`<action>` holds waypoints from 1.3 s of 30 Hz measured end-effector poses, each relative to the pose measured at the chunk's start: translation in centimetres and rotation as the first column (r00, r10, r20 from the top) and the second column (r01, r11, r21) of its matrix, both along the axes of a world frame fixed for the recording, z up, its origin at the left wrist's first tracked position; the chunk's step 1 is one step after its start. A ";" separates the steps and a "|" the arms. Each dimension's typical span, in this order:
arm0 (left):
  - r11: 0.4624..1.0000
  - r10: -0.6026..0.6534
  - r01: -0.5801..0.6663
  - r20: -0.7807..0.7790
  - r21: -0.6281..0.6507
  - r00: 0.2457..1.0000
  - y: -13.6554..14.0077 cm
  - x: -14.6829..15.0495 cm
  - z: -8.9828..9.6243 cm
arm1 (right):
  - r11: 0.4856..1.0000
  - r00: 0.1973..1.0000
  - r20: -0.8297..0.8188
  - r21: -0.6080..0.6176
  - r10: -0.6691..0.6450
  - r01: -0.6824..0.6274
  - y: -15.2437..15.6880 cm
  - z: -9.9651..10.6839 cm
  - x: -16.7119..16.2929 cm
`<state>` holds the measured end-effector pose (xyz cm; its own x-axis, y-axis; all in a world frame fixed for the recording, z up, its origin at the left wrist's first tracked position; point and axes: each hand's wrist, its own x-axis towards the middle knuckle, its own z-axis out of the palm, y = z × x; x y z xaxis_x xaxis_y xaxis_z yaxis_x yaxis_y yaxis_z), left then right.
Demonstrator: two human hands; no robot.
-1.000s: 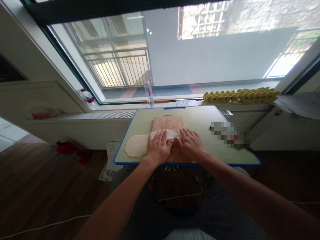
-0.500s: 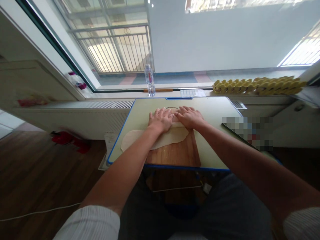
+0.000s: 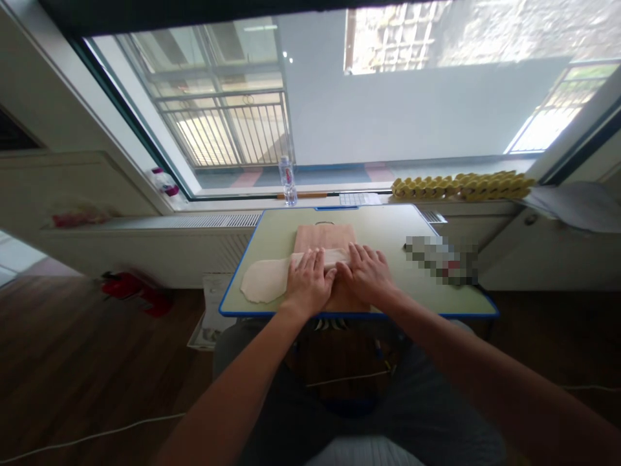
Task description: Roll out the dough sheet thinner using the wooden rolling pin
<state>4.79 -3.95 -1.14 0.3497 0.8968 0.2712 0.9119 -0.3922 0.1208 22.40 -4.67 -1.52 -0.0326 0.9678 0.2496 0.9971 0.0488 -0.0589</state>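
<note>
The left hand (image 3: 309, 283) and right hand (image 3: 369, 275) are positioned palm-down on the dough sheet (image 3: 264, 281), side by side, fingers extended forward. Whether either hand grasps anything underneath cannot be determined. The dough sheet lies across the wooden board (image 3: 324, 238), its left end extending over the blue-edged table (image 3: 412, 294).

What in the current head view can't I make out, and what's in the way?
All in the head view:
- Part of the dough: hidden beneath the left hand and right hand; whether anything lies under it there, I can't tell.
- The object on the right of the table: masked by pixel blocks.
- The bottle: its label print is too small to read.
- The left forearm: cut off by the bottom edge.
</note>
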 end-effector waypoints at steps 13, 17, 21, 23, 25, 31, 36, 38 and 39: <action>0.985 0.044 -0.055 -0.070 -0.164 0.997 8.7 0.8 1.2 | 0.987 0.998 -0.056 -0.161 0.015 -0.024 8.7 1.7 0.5; 0.963 0.040 -0.061 -0.084 -0.262 0.996 12.3 0.9 1.6 | 0.972 0.989 -0.148 -0.229 0.014 -0.048 12.4 1.6 0.9; 0.961 0.033 -0.058 -0.096 -0.270 0.995 13.4 0.8 1.5 | 0.971 0.984 -0.177 -0.236 0.008 -0.050 13.3 1.7 1.0; 0.965 0.039 -0.062 -0.096 -0.254 0.995 13.1 0.7 1.4 | 0.974 0.984 -0.176 -0.225 0.000 -0.040 12.9 1.7 0.9; 0.971 0.043 -0.065 -0.098 -0.231 0.994 12.2 0.8 1.3 | 0.977 0.987 -0.160 -0.211 -0.015 -0.019 11.9 1.7 0.7; 0.992 0.056 -0.066 -0.094 -0.105 0.994 6.0 0.7 1.1 | 0.997 0.998 -0.046 -0.076 -0.033 0.029 5.8 1.1 -0.1; 0.999 0.012 -0.010 -0.049 0.041 0.999 -1.5 -0.1 -0.3 | 1.000 0.998 -0.062 -0.009 0.001 -0.001 -1.1 -0.2 0.0; 0.998 -0.014 0.017 -0.039 0.065 0.999 -3.4 -0.4 -0.9 | 0.999 0.997 -0.064 0.000 0.032 -0.032 -2.8 -0.7 0.3; 0.997 -0.024 0.026 -0.035 0.069 0.999 -3.9 -0.6 -1.0 | 0.999 0.997 -0.062 -0.003 0.045 -0.045 -3.1 -0.8 0.4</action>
<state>4.23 -7.82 -2.14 0.3817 0.8670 0.3204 0.9049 -0.4212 0.0617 22.85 -7.79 -2.32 -0.0606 0.9669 0.2480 0.9884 0.0929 -0.1206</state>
